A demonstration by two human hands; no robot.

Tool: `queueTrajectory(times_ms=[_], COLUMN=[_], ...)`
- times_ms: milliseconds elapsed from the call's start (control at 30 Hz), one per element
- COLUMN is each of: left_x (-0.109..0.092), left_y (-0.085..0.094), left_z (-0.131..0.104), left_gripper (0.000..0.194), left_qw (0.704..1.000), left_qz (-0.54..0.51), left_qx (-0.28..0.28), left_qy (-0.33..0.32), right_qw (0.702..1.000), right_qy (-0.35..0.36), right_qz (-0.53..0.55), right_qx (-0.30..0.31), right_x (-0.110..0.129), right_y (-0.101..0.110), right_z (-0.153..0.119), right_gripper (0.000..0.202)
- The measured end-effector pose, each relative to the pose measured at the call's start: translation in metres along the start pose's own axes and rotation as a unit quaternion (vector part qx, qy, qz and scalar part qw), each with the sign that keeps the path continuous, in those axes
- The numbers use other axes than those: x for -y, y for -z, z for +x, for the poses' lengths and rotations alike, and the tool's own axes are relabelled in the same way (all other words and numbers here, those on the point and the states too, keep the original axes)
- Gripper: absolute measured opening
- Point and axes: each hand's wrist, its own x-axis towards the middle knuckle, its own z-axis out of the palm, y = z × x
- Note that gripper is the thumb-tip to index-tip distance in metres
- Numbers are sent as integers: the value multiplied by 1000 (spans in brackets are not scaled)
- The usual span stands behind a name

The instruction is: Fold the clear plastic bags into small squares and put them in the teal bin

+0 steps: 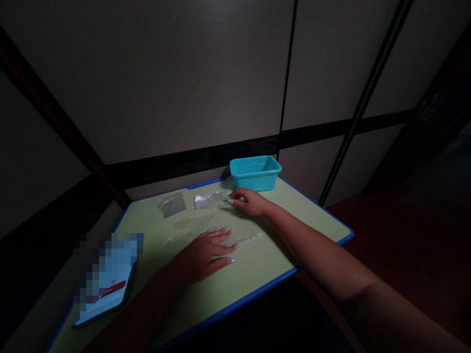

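Observation:
A thin, clear sheet of plastic (191,223), looking like a disposable glove, lies spread on the table. My left hand (211,252) rests flat on its near side, fingers spread. Behind it lies a folded strip of clear plastic (209,200), crinkled and shiny. At that strip's right end, the thumb and fingers of my right hand (248,201) are pinched together, apparently on its edge. A flat, square piece of folded clear plastic (172,204) lies to the left of the strip.
A turquoise plastic basket (257,181) stands at the table's back edge, just behind my right hand. On the left lies a tablet-like device (114,289), partly blurred out. The pale table (235,289) has a blue rim and stands against cabinet panels (191,88).

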Motion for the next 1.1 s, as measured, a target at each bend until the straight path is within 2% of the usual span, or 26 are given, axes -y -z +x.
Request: queueTrajectory(times_ms=[333, 633, 833, 900, 1000, 1100], left_x=[-1, 0, 0, 0, 3, 7], left_y=[1, 2, 3, 3, 1, -2], left_z=[-1, -2, 0, 0, 0, 1], left_gripper=[50, 49, 41, 38, 37, 37], left_qw=[999, 997, 996, 995, 993, 992], left_qz=[-27, -60, -72, -80, -95, -107], left_qx=[18, 22, 13, 6, -12, -34], left_qy=[22, 36, 47, 59, 64, 58], right_qw=[1000, 999, 996, 991, 972, 959], right_qy=[-3, -8, -6, 6, 21, 35], right_qz=[-3, 13, 77, 118, 180, 180], right_qx=[21, 29, 45, 70, 149, 215], right_x=[1, 1, 9, 16, 27, 32], right_y=[1, -1, 2, 7, 14, 19], right_z=[0, 1, 0, -3, -7, -10], right_gripper=[28, 28, 23, 20, 21, 25])
